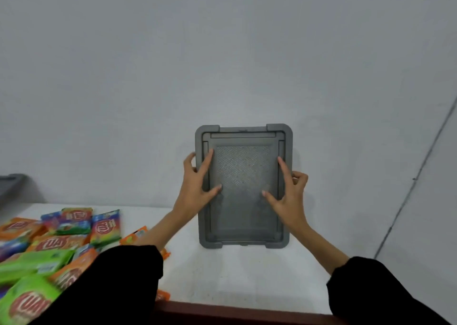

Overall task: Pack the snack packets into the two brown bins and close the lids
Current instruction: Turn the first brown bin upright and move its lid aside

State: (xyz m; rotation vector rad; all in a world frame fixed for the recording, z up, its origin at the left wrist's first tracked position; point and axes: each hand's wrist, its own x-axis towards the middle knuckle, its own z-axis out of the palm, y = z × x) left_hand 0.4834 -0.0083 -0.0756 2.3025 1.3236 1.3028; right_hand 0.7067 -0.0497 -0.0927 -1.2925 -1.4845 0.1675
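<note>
A grey-brown bin lid [243, 176] with a woven-pattern panel stands upright in front of me, its lower edge down at the white table [235, 270]. I cannot tell if it touches the table. My left hand [197, 183] grips its left edge, fingers spread on the face and thumb outside the rim. My right hand [288, 193] holds the right edge the same way. A heap of snack packets [59, 240] in orange, green and blue wrappers lies at the left, partly under my left sleeve. No bin body shows beneath the lid.
Part of a grey bin or lid [11, 186] shows at the far left edge, behind the packets. A plain grey wall [222, 52] rises right behind the table. The table's dark red front edge [222, 312] runs along the bottom.
</note>
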